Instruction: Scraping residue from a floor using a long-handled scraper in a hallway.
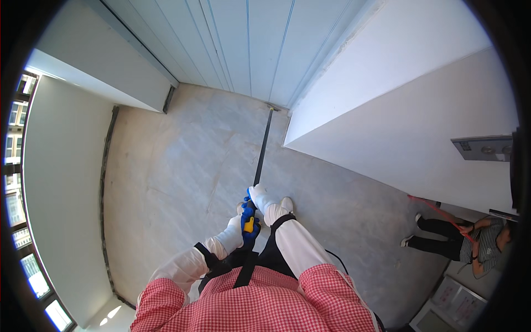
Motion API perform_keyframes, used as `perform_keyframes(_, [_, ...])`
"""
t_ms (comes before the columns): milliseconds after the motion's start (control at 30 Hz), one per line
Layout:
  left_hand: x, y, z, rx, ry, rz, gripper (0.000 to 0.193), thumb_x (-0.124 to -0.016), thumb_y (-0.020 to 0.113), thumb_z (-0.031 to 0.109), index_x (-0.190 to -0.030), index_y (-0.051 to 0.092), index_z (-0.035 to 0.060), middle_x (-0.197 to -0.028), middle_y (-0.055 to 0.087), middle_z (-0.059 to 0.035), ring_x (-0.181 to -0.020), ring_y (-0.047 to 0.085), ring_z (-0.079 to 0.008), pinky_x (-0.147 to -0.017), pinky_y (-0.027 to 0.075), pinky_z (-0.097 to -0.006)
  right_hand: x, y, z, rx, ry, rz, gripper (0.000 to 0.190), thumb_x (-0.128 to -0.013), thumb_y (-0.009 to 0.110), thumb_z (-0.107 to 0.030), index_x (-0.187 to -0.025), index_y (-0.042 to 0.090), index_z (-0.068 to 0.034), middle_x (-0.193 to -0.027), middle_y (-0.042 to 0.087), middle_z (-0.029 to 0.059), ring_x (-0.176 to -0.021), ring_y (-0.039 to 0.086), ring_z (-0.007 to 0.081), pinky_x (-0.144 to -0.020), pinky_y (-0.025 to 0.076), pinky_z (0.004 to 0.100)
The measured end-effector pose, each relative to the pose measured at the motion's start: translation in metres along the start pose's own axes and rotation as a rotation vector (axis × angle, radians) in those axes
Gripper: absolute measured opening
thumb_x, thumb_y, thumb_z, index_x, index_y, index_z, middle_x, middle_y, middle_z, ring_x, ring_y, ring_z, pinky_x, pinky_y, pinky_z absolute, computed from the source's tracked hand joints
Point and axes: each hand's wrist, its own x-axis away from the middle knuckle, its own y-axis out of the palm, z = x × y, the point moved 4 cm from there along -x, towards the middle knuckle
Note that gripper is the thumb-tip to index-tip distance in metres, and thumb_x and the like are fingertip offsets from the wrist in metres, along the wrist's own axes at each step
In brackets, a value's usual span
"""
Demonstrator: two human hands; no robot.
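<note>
A long black pole [264, 151] runs away from my body across the bare floor. Both hands are closed around its near part, in blue gloves with white cuffs. Farther up the pole is my right hand [250, 196], partly hidden by its own cuff. My left hand [249, 226] grips closer to my waist, and a yellow patch shows there; whether it belongs to the pole or the glove is unclear. At the far end, a small dark head [272, 107] with a yellow bit rests at the foot of the pale grooved panel [249, 45], beside the wall corner.
Concrete floor [178, 145] spreads around my shoes. A white wall [373, 124] juts in at right, with a wall-mounted metal plate [481, 148]. Another person [456, 240] stands far right holding a red pole [444, 213]. Framed panels [458, 294] lean behind them. Windows [20, 199] line the left.
</note>
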Motion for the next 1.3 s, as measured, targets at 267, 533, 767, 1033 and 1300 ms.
perform_keyframes(267, [0.011,-0.027,-0.020,-0.048,-0.062,-0.094,0.024,-0.075,0.058,0.033,-0.087,0.051,0.0134,-0.071,0.052,-0.0026,-0.062,0.052,-0.0155,-0.049,0.043,-0.0263,0.043,0.011,0.006,0.160,0.012,-0.015,0.026,-0.082,0.044,-0.015,-0.098,0.044,0.004,-0.073,0.054,0.0199,-0.052,0.057,0.0321,-0.041,0.049,0.0411])
perform_keyframes(533, [0.004,-0.019,-0.009,-0.145,0.012,-0.075,0.031,-0.071,0.059,0.040,-0.082,0.050,0.0128,-0.068,0.052,-0.0054,-0.052,0.050,-0.0193,-0.039,0.038,-0.0298,0.046,0.011,-0.016,0.189,-0.066,0.007,0.025,-0.082,0.043,-0.014,-0.096,0.046,0.006,-0.072,0.056,0.0183,-0.050,0.057,0.0319,-0.041,0.049,0.0409])
perform_keyframes(767, [-0.011,-0.030,-0.005,0.156,0.028,-0.223,0.028,-0.076,0.059,0.032,-0.094,0.051,0.0117,-0.076,0.054,-0.0023,-0.063,0.053,-0.0147,-0.052,0.044,-0.0256,0.003,0.024,0.007,0.303,0.006,0.060,0.022,-0.079,0.047,-0.016,-0.086,0.055,0.002,-0.069,0.060,0.0170,-0.061,0.060,0.0270,-0.049,0.049,0.0367])
perform_keyframes(1033, [0.017,-0.015,0.009,0.232,0.028,-0.399,0.017,-0.076,0.055,0.016,-0.090,0.049,0.0111,-0.071,0.050,-0.0010,-0.062,0.051,-0.0138,-0.055,0.044,-0.0226,-0.007,0.035,0.009,0.243,-0.073,-0.050,0.026,-0.081,0.042,-0.014,-0.096,0.047,0.007,-0.071,0.056,0.0182,-0.052,0.057,0.0309,-0.043,0.048,0.0409])
perform_keyframes(1300, [0.017,-0.030,0.034,-0.068,0.050,-0.067,0.045,-0.072,0.057,0.048,-0.090,0.051,0.0066,-0.062,0.050,-0.0037,-0.049,0.048,-0.0145,-0.039,0.037,-0.0256,-0.047,0.060,0.001,0.521,-0.201,-0.078,0.024,-0.082,0.044,-0.018,-0.094,0.052,0.001,-0.074,0.059,0.0136,-0.059,0.059,0.0280,-0.048,0.048,0.0379])
